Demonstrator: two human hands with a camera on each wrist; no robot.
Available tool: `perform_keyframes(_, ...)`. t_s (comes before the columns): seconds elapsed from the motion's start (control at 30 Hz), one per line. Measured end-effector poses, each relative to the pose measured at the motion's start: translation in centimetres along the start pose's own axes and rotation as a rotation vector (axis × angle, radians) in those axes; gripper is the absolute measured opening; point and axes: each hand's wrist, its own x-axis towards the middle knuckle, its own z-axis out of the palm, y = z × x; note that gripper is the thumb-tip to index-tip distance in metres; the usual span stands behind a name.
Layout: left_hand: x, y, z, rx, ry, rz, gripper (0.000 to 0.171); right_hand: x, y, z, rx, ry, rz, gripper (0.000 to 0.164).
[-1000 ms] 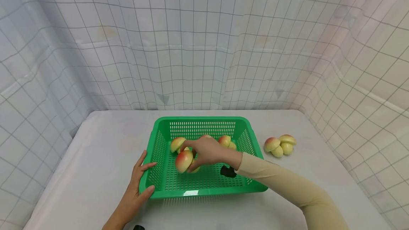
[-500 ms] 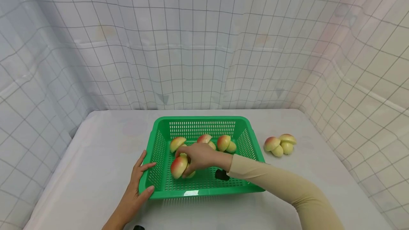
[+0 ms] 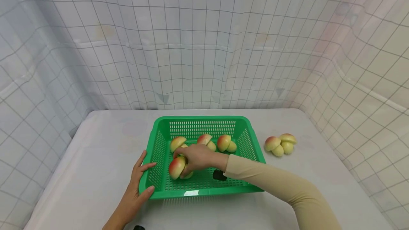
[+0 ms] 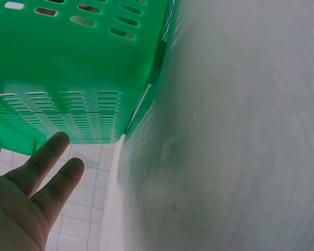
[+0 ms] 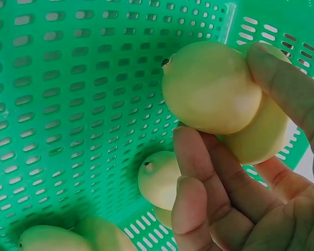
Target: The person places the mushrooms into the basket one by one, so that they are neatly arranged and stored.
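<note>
A green plastic basket (image 3: pixel 204 191) with slotted walls stands on the white table. My right hand (image 3: pixel 199 157) is inside it at the left, thumb and fingers pinching a mushroom-shaped piece (image 3: pixel 176 168) with a rounded red-and-yellow cap. In the right wrist view, the round yellow stem (image 5: pixel 212 89) of this held piece shows a small dark tip. Behind the hand lies a similar piece (image 3: pixel 177 143), partly hidden. My left hand (image 3: pixel 135 184) rests at the basket's left rim, its fingers spread and mostly straight, thumb by the front corner.
Two more mushroom-shaped pieces, one in the middle (image 3: pixel 204 139) and one at the right (image 3: pixel 224 142), lie along the basket's back. Outside, on the table to the right, another pair sits close together, the left piece (image 3: pixel 273 143) beside the right one (image 3: pixel 288 138). A gridded white curtain (image 3: pixel 198 63) hangs behind.
My right hand has moved left and slightly toward the front inside the basket with the held piece, uncovering the back middle piece. The left hand has stayed in place.
</note>
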Motion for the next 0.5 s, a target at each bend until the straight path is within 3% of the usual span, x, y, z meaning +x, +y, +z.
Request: perform_keyframes(0.5, -0.01, 0.02, 0.04, 0.000, -0.001, -0.004, 0.056, 0.32, -0.27, 0.34, -0.014, -0.038, -0.030, 0.052)
